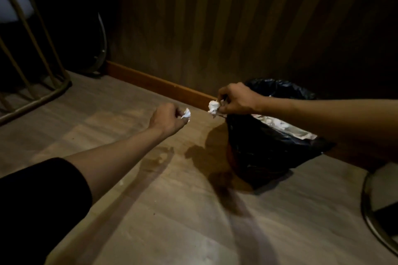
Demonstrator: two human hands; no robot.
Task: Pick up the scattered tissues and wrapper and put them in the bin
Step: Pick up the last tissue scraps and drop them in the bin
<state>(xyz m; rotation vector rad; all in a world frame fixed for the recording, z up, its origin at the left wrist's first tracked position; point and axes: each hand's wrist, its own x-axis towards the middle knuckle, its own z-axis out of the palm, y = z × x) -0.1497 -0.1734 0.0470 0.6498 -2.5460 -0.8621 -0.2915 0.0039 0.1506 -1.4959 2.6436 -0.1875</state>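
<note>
A bin lined with a black bag (265, 148) stands on the wooden floor against the wall, right of centre. Inside it lie a silvery wrapper (301, 132) and white tissue. My right hand (235, 99) hovers at the bin's left rim, pinching a crumpled white tissue (213, 107) that hangs just outside the rim. My left hand (168, 118) is held above the floor, left of the bin, fingers closed on a smaller crumpled white tissue (187, 113). The two hands are a short gap apart.
A gold metal frame of a stand (38, 84) sits at the far left. A round metal chair base (374, 217) curves in at the lower right. A wooden skirting board (159, 85) runs along the striped wall.
</note>
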